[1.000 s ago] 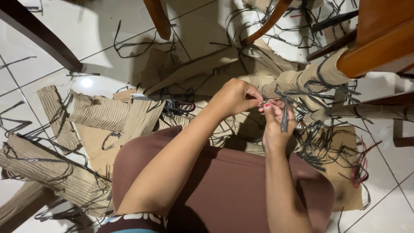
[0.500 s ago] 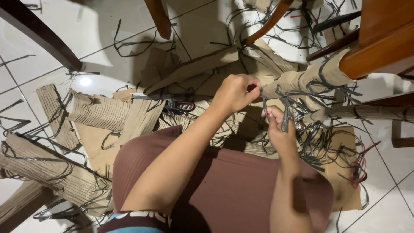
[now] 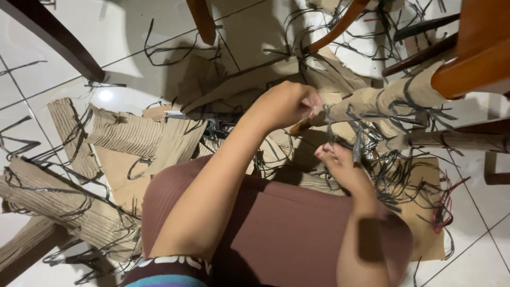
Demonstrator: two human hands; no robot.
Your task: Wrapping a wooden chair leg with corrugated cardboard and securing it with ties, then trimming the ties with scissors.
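My left hand (image 3: 287,103) is closed in a fist at the near end of a chair leg wrapped in corrugated cardboard (image 3: 382,101), pinching a thin black strap there. Below it and apart from it, my right hand (image 3: 340,165) grips a small dark tool (image 3: 357,146) that stands upright among a tangle of black straps (image 3: 393,170). A second wrapped leg (image 3: 451,141) runs to the right of that hand. My lap in brown cloth (image 3: 287,223) fills the lower middle.
Torn sheets of corrugated cardboard (image 3: 133,138) with cut black straps lie on the white tiled floor (image 3: 42,69) to my left. Dark wooden legs (image 3: 58,37) cross the top left. An orange-brown wooden chair frame (image 3: 473,58) stands at the top right.
My hands were together at the wrapped leg's end. My right hand has dropped down and away with the tool, while my left hand stays at the leg, slightly higher.
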